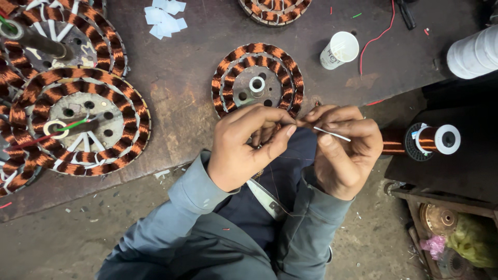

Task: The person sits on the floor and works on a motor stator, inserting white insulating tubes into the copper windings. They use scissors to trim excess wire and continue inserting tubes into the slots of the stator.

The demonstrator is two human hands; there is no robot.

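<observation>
Head view, looking straight down over the lap; both hands meet just off the near edge of the dark, worn counter (171,88).

Left hand (244,148): grip clenched, thumb and forefinger pinched together at the point where the two hands touch; what sits in the pinch is too fine to make out, possibly a strand of copper wire.

Right hand (342,148): grip closed around a thin white sleeve-like tube (332,134); the tube's long axis runs roughly left to right, slightly down toward the right, its left end meeting the left hand's pinch; the tube lies inside the right hand's fingers, so the right hand is the nearer one, the left only touching its tip.

Directly beyond the hands, on the counter: a round metal stator ringed with two bands of copper-coloured coil windings (258,83), its near rim just behind the knuckles of both hands; whether a wire runs from it into the pinch cannot be told.

Left of that, a larger wound copper-coil stator with red and green leads at its hub (80,122); more of the same kind stacked behind it at the frame edge.

Farther back: a heap of small white paper slips (165,18); a white paper cup lying tilted (340,50); a loose red wire (376,39).

To the right, off the counter: a spool of copper wire with a white end flange (430,140).
</observation>
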